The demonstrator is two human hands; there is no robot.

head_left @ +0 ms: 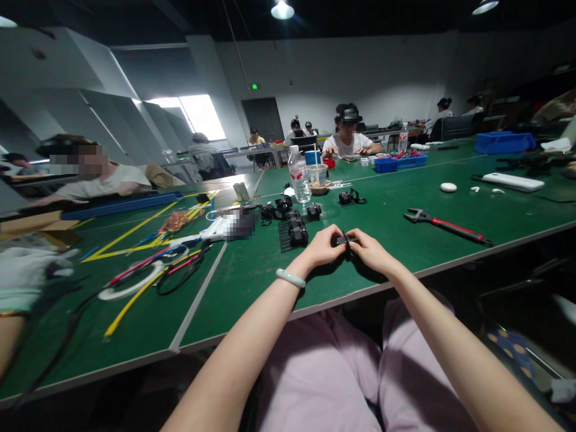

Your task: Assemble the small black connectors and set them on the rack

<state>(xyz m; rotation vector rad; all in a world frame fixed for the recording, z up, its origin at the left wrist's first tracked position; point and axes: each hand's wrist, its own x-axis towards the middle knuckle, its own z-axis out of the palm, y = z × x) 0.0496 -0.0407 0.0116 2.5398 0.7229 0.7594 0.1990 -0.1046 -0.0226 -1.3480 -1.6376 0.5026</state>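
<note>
My left hand [326, 245] and my right hand [368, 249] meet just above the green table, fingers closed from both sides around a small black part [345, 241]. The part is dark and mostly covered by my fingers, so its exact kind is unclear. A pale bangle [290, 278] circles my left wrist. Left of my left hand lie several similar black parts [297, 229], some with comb-like teeth or ribs. Another black piece with a loop [351, 197] sits farther back.
An adjustable wrench [447, 227] with red-black handle lies at right, near a white power bank [513, 182]. A water bottle [299, 177] and a cup [317, 175] stand behind. Cables [135, 282] and a gloved hand [31, 270] of another person are at left. A blue tray [400, 162] sits farther back.
</note>
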